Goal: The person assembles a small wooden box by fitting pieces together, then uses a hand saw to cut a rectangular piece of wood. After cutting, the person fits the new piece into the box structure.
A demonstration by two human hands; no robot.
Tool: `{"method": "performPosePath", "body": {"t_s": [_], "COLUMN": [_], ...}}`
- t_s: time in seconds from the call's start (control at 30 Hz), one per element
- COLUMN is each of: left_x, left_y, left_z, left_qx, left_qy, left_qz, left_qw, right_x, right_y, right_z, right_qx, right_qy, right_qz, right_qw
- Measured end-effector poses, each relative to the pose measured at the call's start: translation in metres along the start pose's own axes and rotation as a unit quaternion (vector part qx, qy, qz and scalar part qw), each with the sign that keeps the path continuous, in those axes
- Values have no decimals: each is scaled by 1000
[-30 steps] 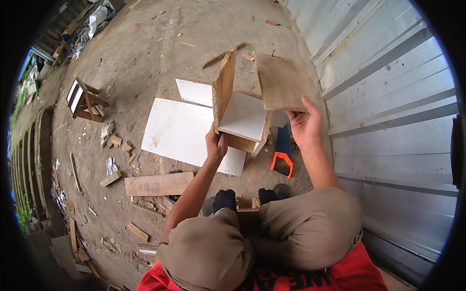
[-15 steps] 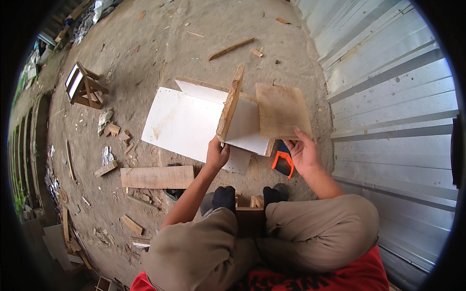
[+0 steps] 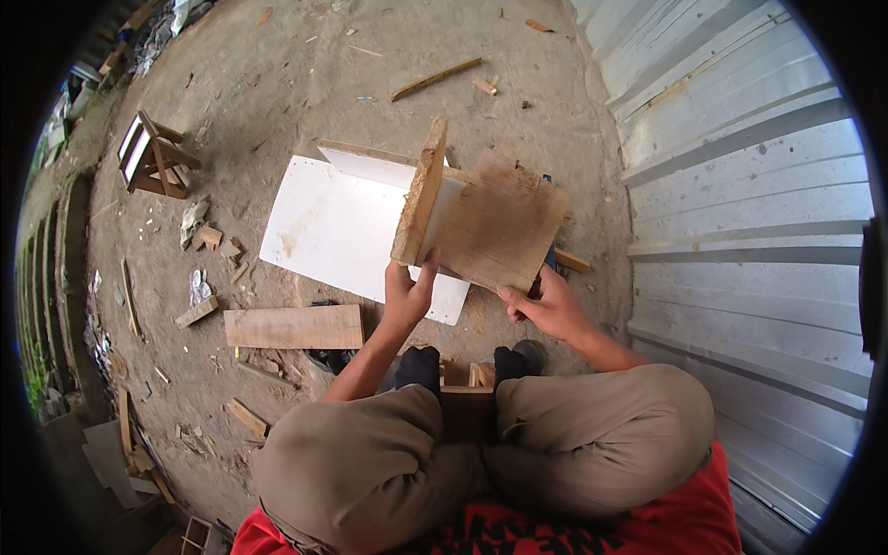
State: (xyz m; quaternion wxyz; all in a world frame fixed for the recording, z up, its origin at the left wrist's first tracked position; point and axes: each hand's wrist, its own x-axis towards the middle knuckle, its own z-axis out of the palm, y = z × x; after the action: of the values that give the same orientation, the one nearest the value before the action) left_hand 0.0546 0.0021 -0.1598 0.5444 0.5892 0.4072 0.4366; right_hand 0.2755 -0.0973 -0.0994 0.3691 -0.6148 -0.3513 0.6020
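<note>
My left hand (image 3: 407, 294) is closed around the lower end of a thick wooden board (image 3: 421, 199) with a rough edge, standing on its side. Its thumb reaches up beside a brown, square wooden panel (image 3: 504, 222). The panel's near right corner is pinched in my right hand (image 3: 546, 307), and its left side lies close against the thick board. Under and behind them is a large white panel (image 3: 324, 227), with another white-faced board (image 3: 365, 166) standing on it. A blue edge (image 3: 550, 255) shows behind the brown panel; the rest is hidden.
A flat plank (image 3: 294, 327) lies to the left, over a dark container. A small wooden stool (image 3: 155, 157) stands at the far left. Offcuts (image 3: 208, 238) and a long stick (image 3: 437, 80) lie on the dirt floor. A corrugated metal wall (image 3: 740, 213) rises on the right.
The brown panel has moved left against the thick board and turned, its near edge now sloping. My right hand shifted left with it. The orange handle seen earlier is out of sight.
</note>
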Motion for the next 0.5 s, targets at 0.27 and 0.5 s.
{"method": "performPosePath", "body": {"t_s": [0.27, 0.5], "left_x": [1, -5], "left_y": [6, -3], "left_z": [4, -1], "left_qx": [-30, -44], "left_qy": [29, 38], "left_qz": [1, -44], "left_qw": [999, 997], "right_x": [22, 33], "right_y": [-3, -39], "right_z": [-35, -30], "right_qx": [-22, -41], "right_qy": [151, 211], "right_qz": [-78, -90], "right_qw": [985, 973]}}
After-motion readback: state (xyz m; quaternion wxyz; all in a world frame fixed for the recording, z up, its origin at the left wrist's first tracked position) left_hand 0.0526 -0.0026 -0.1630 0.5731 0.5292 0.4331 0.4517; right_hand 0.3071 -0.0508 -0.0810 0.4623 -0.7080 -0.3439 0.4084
